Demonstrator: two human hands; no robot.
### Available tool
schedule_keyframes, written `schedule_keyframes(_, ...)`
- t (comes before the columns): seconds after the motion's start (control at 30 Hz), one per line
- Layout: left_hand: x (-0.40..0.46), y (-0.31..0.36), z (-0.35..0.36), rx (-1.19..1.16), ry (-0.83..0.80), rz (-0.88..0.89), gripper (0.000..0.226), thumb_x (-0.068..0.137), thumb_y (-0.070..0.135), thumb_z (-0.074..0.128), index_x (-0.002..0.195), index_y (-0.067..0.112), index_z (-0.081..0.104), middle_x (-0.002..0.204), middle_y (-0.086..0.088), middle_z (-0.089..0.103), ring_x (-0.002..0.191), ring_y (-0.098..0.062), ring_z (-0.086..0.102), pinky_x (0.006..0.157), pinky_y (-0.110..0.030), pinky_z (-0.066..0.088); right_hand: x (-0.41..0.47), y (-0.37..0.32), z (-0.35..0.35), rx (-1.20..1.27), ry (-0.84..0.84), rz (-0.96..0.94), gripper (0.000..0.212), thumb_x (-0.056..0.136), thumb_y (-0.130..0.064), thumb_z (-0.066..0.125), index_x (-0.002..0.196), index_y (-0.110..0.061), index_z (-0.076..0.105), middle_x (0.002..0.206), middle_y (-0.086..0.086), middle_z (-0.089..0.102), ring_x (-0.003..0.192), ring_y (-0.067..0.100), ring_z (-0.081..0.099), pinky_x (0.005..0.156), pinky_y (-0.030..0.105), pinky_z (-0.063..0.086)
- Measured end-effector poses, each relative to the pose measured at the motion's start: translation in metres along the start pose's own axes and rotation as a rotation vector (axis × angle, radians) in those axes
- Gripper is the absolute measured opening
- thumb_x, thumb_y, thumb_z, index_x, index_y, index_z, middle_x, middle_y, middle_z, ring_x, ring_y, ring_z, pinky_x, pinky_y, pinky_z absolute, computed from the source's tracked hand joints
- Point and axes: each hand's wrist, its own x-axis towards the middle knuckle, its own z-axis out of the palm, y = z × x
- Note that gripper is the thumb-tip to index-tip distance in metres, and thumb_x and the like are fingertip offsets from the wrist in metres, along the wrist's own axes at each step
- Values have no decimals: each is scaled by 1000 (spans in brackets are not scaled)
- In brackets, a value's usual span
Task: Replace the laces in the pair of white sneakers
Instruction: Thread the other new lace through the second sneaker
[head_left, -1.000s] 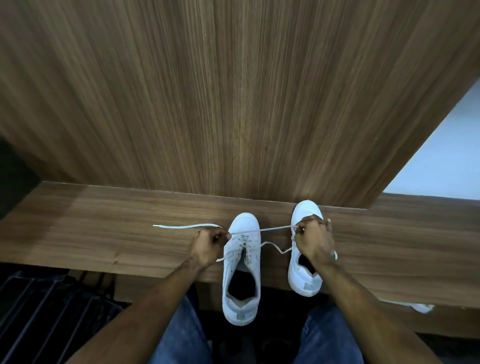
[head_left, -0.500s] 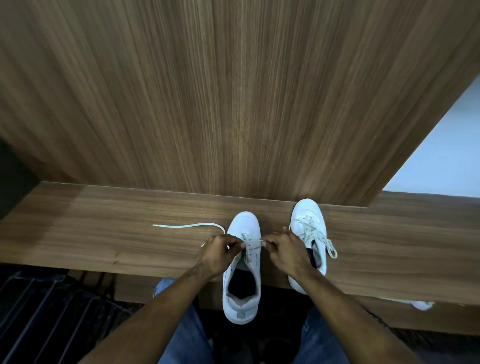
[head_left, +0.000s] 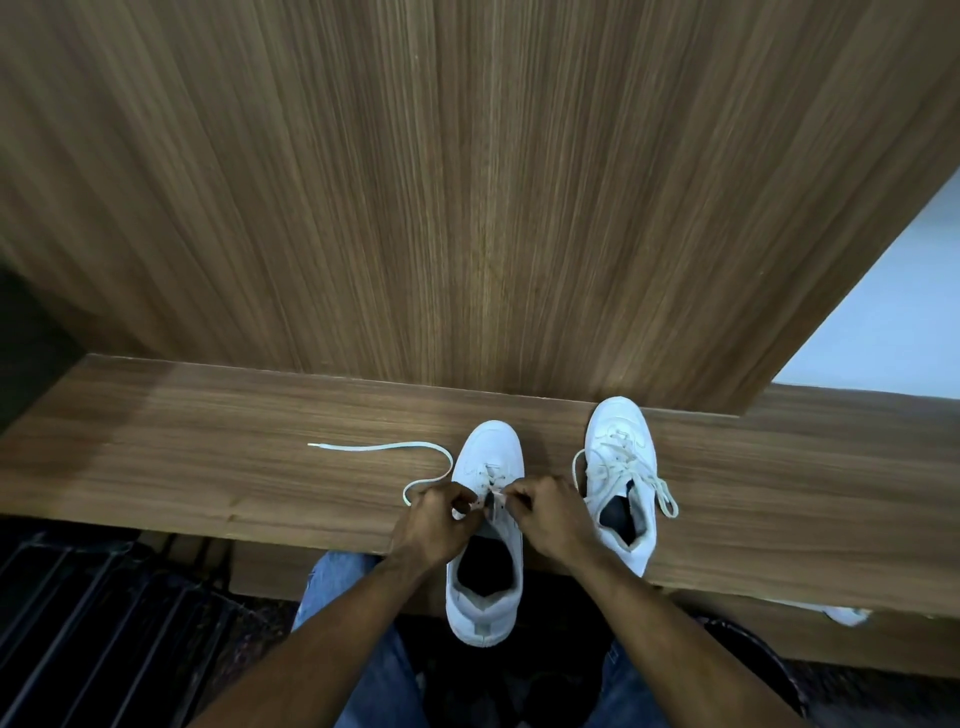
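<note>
Head view, left sneaker (head_left: 485, 525): white, sitting toe-away on the wooden ledge (head_left: 208, 457), its heel hanging out over the near edge above the person's lap. Only the eyelets nearest the toe are laced, the dark opening gaping towards the camera.

Head view, left hand (head_left: 434, 522): right on the left side of that sneaker's eyelet row, fingers curled in, thumb and fingertips pinching the white lace (head_left: 415, 451) close to the shoe.

Head view, right hand (head_left: 553, 517): mirror picture on the other side of the eyelet row, fingers curled tight, pinching a short bit of the same lace. The two hands nearly meet over the tongue.

Head view, lace tail: from under the left hand it loops out to the left and runs flat along the ledge, tip lying well away from the shoe.

Head view, right sneaker (head_left: 621, 478): standing just beside the first one, farther onto the ledge, toe close to the upright wooden panel (head_left: 467, 182). It is laced up, loose ends (head_left: 662, 491) spilling over both its sides.

Head view, lap: blue jeans (head_left: 374, 670) under both forearms, knees either side of the hanging heel.

Head view, far right: a small white scrap (head_left: 847, 614) at the ledge's near edge; what it is, cannot tell.

Head view, lower left: dark slatted floor (head_left: 104, 623) below the ledge.
</note>
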Motion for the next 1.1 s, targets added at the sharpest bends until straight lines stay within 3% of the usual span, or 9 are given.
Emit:
schedule_keyframes(0.13,4,-7,3,-183,-53,-88,23,80,40,58,78,21,71,62,8,64,57,-10,58,65,-39,55,-2,-4,2,6,-33,14,19,90,-25,56,85,-18,73,92,0,72,88,22,65,72,29,43)
schedule_keyframes(0.23,8,-9,4,-268,-47,-166,23,82,29,57,74,10,67,57,-4,59,50,-18,55,59,-45,56,2,-10,5,-41,-43,53,20,88,-25,54,78,-18,70,87,0,70,84,23,64,69,28,37)
schedule_keyframes(0.4,8,-6,4,-377,-56,-275,24,91,8,56,69,10,67,55,-3,54,48,-14,50,51,-28,48,8,-23,13,-147,-49,99,22,82,-28,51,85,-22,73,88,1,72,86,26,66,75,31,48)
schedule_keyframes(0.67,0,6,-2,-484,-71,-336,22,88,25,63,70,13,68,57,-4,58,50,-17,52,55,-29,42,9,-30,21,-219,-65,82,22,84,-27,54,93,-23,74,96,3,72,91,27,67,71,29,46)
schedule_keyframes(0.83,-4,21,-6,-676,-143,-517,20,95,27,56,76,20,57,61,0,48,48,-8,40,49,-19,34,11,-31,24,-278,-29,40,22,86,-26,52,93,-19,71,98,5,70,97,27,64,77,33,47)
schedule_keyframes(0.97,3,27,-12,-589,-133,-510,10,89,16,60,79,15,60,72,-8,57,51,-11,47,45,-17,34,6,-31,24,-364,20,-10,20,84,-26,56,95,-18,72,99,4,66,97,28,61,81,38,46)
schedule_keyframes(1.1,16,37,-29,-659,-36,-493,18,94,0,41,86,7,55,71,-11,67,50,-15,65,40,-16,43,0,-20,22,-379,105,-46,17,67,-38,70,78,-25,70,82,-4,60,83,24,61,75,39,51)
